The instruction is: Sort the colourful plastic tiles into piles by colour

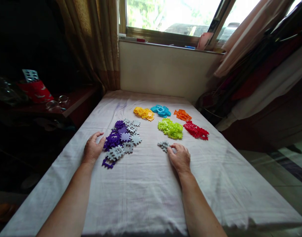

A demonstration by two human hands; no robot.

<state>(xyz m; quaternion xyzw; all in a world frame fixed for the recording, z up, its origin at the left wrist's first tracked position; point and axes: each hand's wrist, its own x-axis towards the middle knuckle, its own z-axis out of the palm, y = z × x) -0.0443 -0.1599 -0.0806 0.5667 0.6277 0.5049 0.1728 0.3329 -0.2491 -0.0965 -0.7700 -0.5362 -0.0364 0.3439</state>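
Observation:
My left hand (pixel 93 147) is at the left edge of a mixed heap, fingers apart, thumb close to the purple interlocking tiles (pixel 113 141). Grey interlocking tiles (pixel 128 147), some with window-like openings, lie over and beside the purple ones. Further right, my right hand (pixel 179 157) has its fingers curled at a grey notched tile (pixel 163 145), which it grips at the right end. Whether more than one grey piece is there I cannot tell. Just beyond that hand lies a pile of lime green tiles (pixel 170 128).
Separate piles of yellow tiles (pixel 144 113), blue tiles (pixel 161 110), orange tiles (pixel 182 115) and red tiles (pixel 196 130) lie farther back on the cloth-covered table (pixel 133 197). A side table at left bears a red container (pixel 36 91) and glasses (pixel 57 102). Clothes hang at right.

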